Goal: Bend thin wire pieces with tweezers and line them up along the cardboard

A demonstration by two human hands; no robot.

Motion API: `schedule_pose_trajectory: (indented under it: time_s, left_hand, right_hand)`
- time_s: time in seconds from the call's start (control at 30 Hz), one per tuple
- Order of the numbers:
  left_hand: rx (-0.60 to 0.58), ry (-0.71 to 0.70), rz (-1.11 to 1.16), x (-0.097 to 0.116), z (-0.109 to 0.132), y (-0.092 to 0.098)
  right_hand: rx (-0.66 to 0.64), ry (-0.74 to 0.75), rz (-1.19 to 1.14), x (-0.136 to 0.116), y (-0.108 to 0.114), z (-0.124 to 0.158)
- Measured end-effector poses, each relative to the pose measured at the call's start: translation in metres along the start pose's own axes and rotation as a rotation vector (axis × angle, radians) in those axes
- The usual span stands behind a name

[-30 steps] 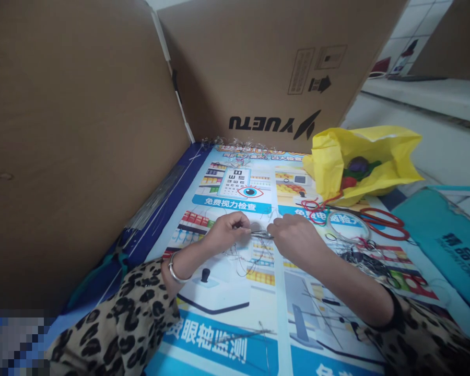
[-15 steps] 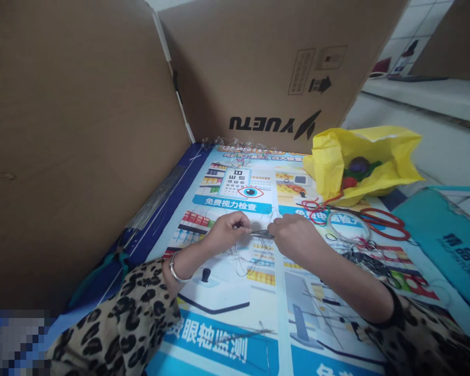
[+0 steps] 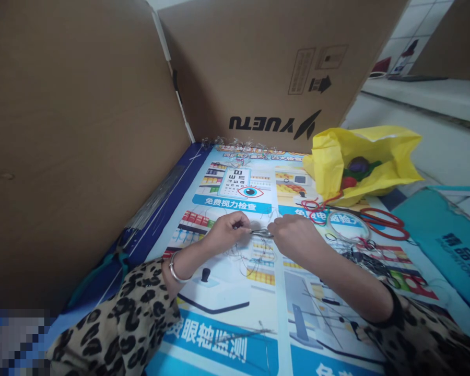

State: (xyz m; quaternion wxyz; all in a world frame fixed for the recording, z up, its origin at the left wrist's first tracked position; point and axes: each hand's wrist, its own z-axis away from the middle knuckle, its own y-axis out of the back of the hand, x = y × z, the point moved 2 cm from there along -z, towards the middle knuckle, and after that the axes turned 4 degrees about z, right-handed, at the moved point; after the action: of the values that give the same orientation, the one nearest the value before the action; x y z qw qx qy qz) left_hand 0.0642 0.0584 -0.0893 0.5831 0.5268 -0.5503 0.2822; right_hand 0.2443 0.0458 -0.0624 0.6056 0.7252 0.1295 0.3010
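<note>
A short bundle of thin silvery wire (image 3: 261, 233) spans the gap between my two hands. My left hand (image 3: 231, 230) pinches its left end between thumb and fingertips. On the other side, my right hand (image 3: 292, 235) is closed round the right end, with its fingertips mostly hidden behind the back of the hand. Loose thin wires (image 3: 245, 263) trail below on the printed sheet (image 3: 223, 292). Whether they join the held bundle I cannot tell.
Cardboard walls (image 3: 274, 68) stand behind and to the left. At right are a yellow bag (image 3: 329, 156), red-handled scissors (image 3: 387, 222), a clear ring-shaped roll (image 3: 347, 227) and a teal box (image 3: 442, 245). Straight wires (image 3: 156, 196) and teal-handled pliers (image 3: 102, 274) lie left.
The wire bundle between my hands has turned slightly and looks brighter. Both hands keep nearly the same place and grip.
</note>
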Motion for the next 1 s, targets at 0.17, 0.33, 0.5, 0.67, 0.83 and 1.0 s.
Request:
schedule_pose_trajectory:
  time_s: [0.17,0.33,0.5,0.67,0.83,1.0]
  left_hand:
    - [-0.006,-0.013,0.002,0.000,-0.001,0.002]
    - [-0.048,-0.006,0.054,0.001,-0.001,0.002]
    - [-0.074,-0.053,0.060,0.003,-0.002,0.002]
    - [-0.136,-0.092,0.079,0.005,-0.002,0.002]
    - [-0.170,-0.109,0.104,0.008,-0.002,0.002]
    - [-0.205,-0.114,0.091,0.006,-0.001,0.002]
  right_hand:
    - [0.030,0.027,-0.010,0.004,-0.004,0.001]
    - [-0.004,0.006,-0.030,0.016,-0.001,0.003]
    - [-0.019,0.051,-0.049,0.018,0.003,0.003]
    - [-0.020,0.065,-0.052,0.015,0.004,0.003]
    - [-0.032,0.091,-0.046,0.015,0.005,0.005]
    - [-0.010,0.126,-0.033,0.013,0.005,0.006]
